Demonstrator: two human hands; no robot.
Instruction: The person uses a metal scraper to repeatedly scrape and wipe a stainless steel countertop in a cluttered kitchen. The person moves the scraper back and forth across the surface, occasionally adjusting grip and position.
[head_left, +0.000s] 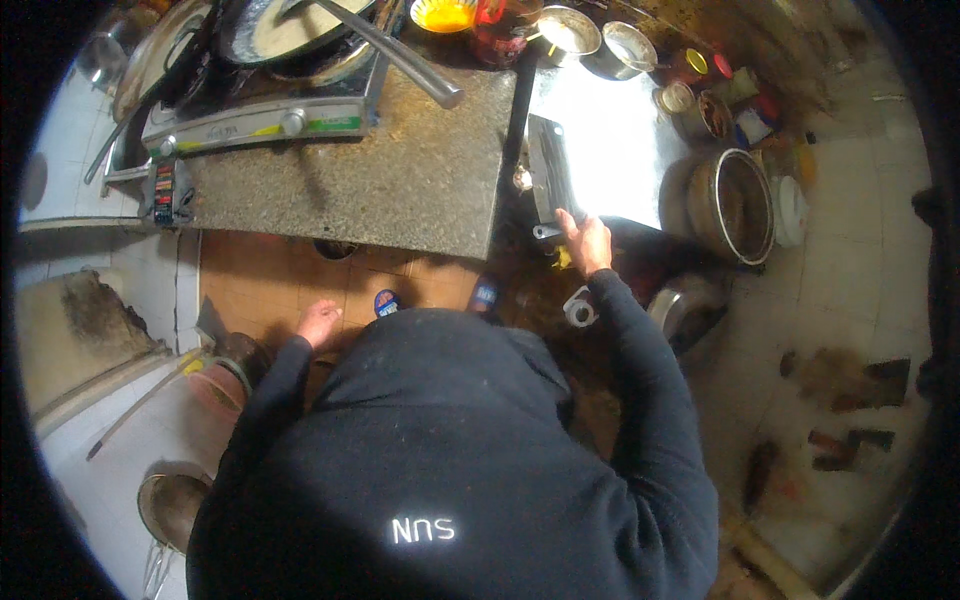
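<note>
My right hand (589, 244) is closed at the near end of a broad-bladed cleaver (549, 169), whose handle is mostly hidden. The blade, with a hole near its far corner, lies along the left side of a bright, flat board (615, 150). Just left of my fingers, a metal tube end (546, 232) pokes out. My left hand (319, 324) hangs low beside my body, over the tiled floor, fingers loosely bent and nothing visible in them. A wok (240, 37) holding pale liquid sits on the gas stove (255, 135), with a long metal handle (420, 71) reaching out over the counter.
The stone counter (405, 172) ends in a straight front edge before me. Behind the board stand a bowl of orange-yellow liquid (444, 15), a red container (499, 34) and two metal pots (566, 34). A large round pot (742, 206) is at right. Buckets (221, 382) stand at left.
</note>
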